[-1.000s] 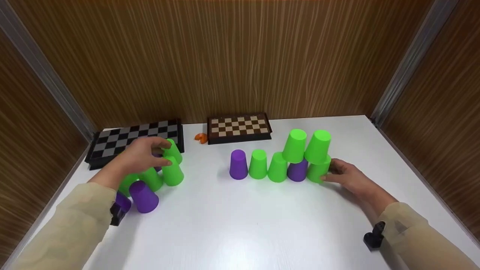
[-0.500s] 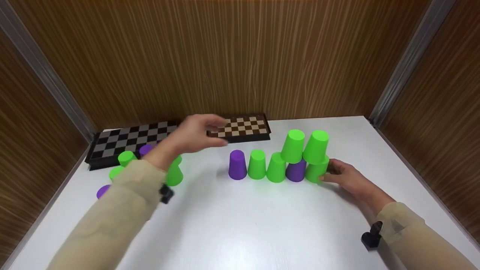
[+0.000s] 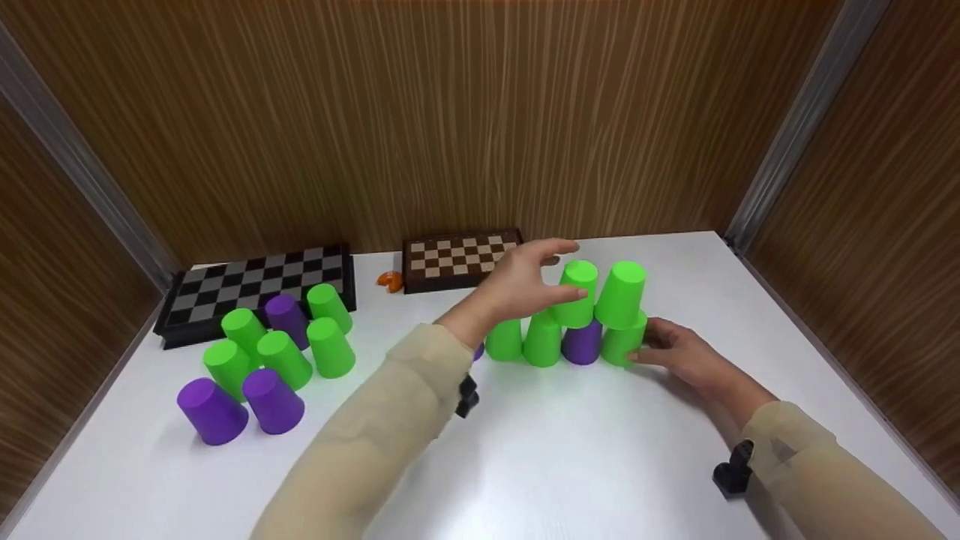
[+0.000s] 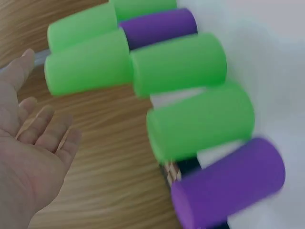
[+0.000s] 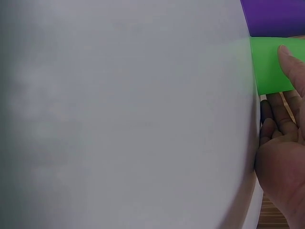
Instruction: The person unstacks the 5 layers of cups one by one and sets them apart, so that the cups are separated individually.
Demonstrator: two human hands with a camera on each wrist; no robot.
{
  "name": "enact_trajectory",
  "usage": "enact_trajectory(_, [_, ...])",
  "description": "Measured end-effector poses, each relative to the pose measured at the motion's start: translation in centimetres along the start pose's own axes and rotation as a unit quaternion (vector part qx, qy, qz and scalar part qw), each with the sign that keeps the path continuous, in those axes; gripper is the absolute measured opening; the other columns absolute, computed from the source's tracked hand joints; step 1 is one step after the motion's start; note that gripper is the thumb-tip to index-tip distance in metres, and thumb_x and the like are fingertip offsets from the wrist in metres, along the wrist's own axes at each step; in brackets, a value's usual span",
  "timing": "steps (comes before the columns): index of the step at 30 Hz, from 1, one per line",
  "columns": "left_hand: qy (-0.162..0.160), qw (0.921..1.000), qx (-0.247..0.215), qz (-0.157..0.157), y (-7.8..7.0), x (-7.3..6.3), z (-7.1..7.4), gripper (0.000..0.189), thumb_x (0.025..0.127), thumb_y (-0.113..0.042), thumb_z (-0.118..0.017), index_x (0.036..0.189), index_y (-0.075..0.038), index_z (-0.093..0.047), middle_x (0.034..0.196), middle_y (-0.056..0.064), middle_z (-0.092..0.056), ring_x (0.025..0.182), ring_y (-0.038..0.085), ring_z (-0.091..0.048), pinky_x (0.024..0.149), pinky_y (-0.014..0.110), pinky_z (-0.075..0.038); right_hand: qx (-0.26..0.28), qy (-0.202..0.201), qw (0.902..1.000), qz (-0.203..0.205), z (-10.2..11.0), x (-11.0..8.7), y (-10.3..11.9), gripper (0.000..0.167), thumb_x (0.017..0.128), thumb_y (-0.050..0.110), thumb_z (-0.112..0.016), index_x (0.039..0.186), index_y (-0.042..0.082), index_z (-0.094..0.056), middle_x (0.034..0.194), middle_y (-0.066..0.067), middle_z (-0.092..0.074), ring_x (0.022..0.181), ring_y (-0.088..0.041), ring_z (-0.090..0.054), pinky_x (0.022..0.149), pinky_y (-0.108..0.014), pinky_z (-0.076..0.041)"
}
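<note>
One change to log: the left grip (image 3: pixel 525 281), within the last second, has crossed from the loose cups (image 3: pixel 285 360) to the stack (image 3: pixel 581 341).

Left grip: bare; thumb and fingers apart. Just beside the upper left cup (image 3: pixel 579 309), overlapping it in my head view; my left wrist view shows a gap between them.

Right grip (image 3: pixel 679 356): same post throughout. Clamped on the end cup (image 3: pixel 621 343), green, bottom right of the stack, thumb in front, fingers behind.

Stack: count unchanged. Five below, left to right: purple, green, green, purple, green. Two green above, each bridging two below. All mouth down.

Loose cups: eight; five green, three purple. Mouth down, well apart from the stack.

Bearing on the work, by my judgement: attention has passed from the loose cups to the upper tier, with the right grip steadying the end.

Surface (image 3: pixel 525 472): white, with a soft sheen. Grey board (image 3: pixel 259 285), chequered, back left. Brown board (image 3: pixel 450 259), chequered, back centre, partly hidden by the left grip. Orange piece (image 3: pixel 390 282) beside its left edge.

Room: wood-grain walls (image 3: pixel 360 112) on three sides; metal posts (image 3: pixel 795 129) at both rear corners.
</note>
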State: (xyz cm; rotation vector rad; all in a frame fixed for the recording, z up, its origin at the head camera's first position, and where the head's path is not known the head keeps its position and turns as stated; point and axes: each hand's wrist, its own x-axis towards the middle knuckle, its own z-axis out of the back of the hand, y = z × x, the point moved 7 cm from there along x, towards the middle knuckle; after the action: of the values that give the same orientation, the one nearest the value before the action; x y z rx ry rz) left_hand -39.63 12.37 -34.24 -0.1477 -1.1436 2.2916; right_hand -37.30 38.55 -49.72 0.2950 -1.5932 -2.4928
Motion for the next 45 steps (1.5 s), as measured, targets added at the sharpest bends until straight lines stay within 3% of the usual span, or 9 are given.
enact_trajectory(9, [-0.012, 0.9997, -0.008, 0.02, 0.6, 1.0, -2.1, 0.062, 0.099, -0.03, -0.079, 0.155, -0.02, -0.055, 0.155, -0.001, -0.056, 0.139, 0.019, -0.055, 0.11, 0.032, -0.05, -0.003, 0.003, 0.9999, -0.009, -0.2, 0.3, 0.4, 0.073, 0.096, 0.021, -0.08, 0.156, -0.001, -0.046, 0.153, -0.023, -0.053, 0.146, -0.042, -0.043, 0.124, -0.062, -0.026])
enact_trajectory(14, [-0.011, 0.9998, -0.008, 0.014, 0.7, 0.8, -2.2, 0.059, 0.099, -0.029, -0.079, 0.153, -0.019, -0.057, 0.151, 0.001, -0.06, 0.132, 0.017, -0.06, 0.105, 0.028, -0.052, -0.005, 0.004, 0.9999, -0.015, -0.1, 0.1, 0.1, 0.075, 0.096, 0.023, -0.08, 0.157, 0.0, -0.044, 0.154, -0.023, -0.052, 0.147, -0.042, -0.043, 0.125, -0.061, -0.027])
enact_trajectory(17, [-0.011, 0.9998, -0.011, 0.012, 0.8, 0.2, -1.6, 0.058, 0.099, -0.028, -0.079, 0.153, -0.017, -0.057, 0.147, 0.002, -0.062, 0.125, 0.016, -0.063, 0.1, 0.026, -0.054, -0.005, 0.007, 0.9999, -0.014, -0.1, 0.0, 0.0, 0.075, 0.097, 0.022, -0.08, 0.158, 0.0, -0.044, 0.155, -0.023, -0.052, 0.148, -0.042, -0.042, 0.125, -0.061, -0.026])
enact_trajectory(22, [-0.016, 0.9993, -0.018, 0.029, 1.3, -1.3, 0.8, 0.06, 0.1, -0.029, -0.078, 0.154, -0.017, -0.056, 0.144, 0.003, -0.062, 0.122, 0.017, -0.063, 0.1, 0.03, -0.056, 0.003, 0.01, 0.9999, -0.006, -0.2, 0.0, -0.1, 0.074, 0.097, 0.021, -0.08, 0.158, 0.0, -0.044, 0.155, -0.023, -0.051, 0.149, -0.043, -0.041, 0.125, -0.063, -0.024])
enact_trajectory(28, [-0.025, 0.9976, -0.011, 0.064, 2.9, -3.7, 4.6, 0.059, 0.1, -0.031, -0.078, 0.154, -0.021, -0.055, 0.141, 0.003, -0.06, 0.123, 0.02, -0.061, 0.102, 0.037, -0.057, 0.005, 0.009, 0.9999, -0.01, 0.0, -0.1, -0.2, 0.073, 0.097, 0.021, -0.079, 0.158, 0.0, -0.044, 0.156, -0.023, -0.05, 0.149, -0.043, -0.039, 0.124, -0.066, -0.022])
enact_trajectory(38, [-0.052, 0.9938, 0.029, 0.094, 5.4, -8.6, 11.5, 0.057, 0.098, -0.031, -0.079, 0.15, -0.018, -0.059, 0.139, 0.005, -0.061, 0.118, 0.024, -0.062, 0.1, 0.041, -0.057, 0.002, 0.001, 1.0, -0.007, 1.0, 0.0, 0.1, 0.073, 0.097, 0.021, -0.08, 0.157, 0.0, -0.045, 0.155, -0.024, -0.051, 0.147, -0.043, -0.041, 0.124, -0.066, -0.023])
enact_trajectory(45, [-0.05, 0.9892, 0.062, 0.123, 7.9, -12.6, 15.0, 0.054, 0.096, -0.031, -0.082, 0.143, -0.015, -0.062, 0.13, 0.007, -0.065, 0.115, 0.029, -0.063, 0.1, 0.046, -0.055, -0.007, 0.003, 0.9999, -0.015, 1.0, -0.3, 0.0, 0.073, 0.097, 0.025, -0.08, 0.157, 0.002, -0.045, 0.157, -0.022, -0.05, 0.149, -0.043, -0.039, 0.124, -0.067, -0.021])
